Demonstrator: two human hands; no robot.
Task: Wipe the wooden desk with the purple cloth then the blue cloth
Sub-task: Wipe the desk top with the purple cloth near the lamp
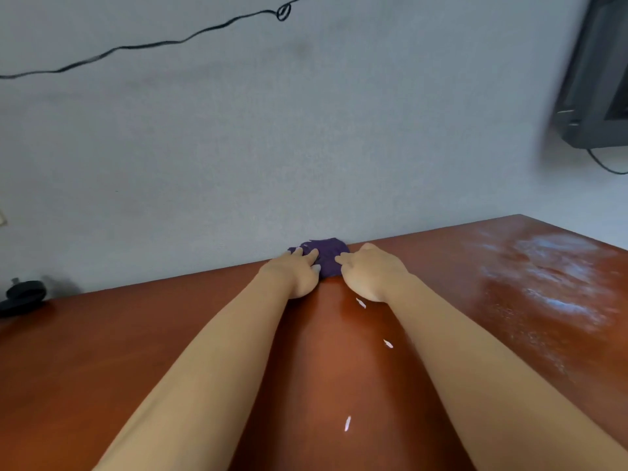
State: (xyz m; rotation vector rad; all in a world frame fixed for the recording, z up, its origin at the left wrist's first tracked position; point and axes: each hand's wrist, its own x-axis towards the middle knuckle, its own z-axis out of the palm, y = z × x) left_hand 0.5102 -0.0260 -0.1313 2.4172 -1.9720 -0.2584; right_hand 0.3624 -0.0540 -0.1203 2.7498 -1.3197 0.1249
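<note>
A bunched purple cloth (326, 254) lies at the far edge of the wooden desk (136, 334), against the grey wall. My left hand (295, 273) rests on the cloth's left side with its fingers stretched over the fabric. My right hand (368, 271) presses on the cloth's right side, fingers pointing left onto it. Both arms reach straight forward over the desk. No blue cloth is in view.
A dark round object (23, 295) sits at the desk's far left edge. A black monitor (598, 79) hangs at the upper right with a cable below it. A black cable (170, 42) runs across the wall. The desk's right part shows whitish glare or smears (550, 283).
</note>
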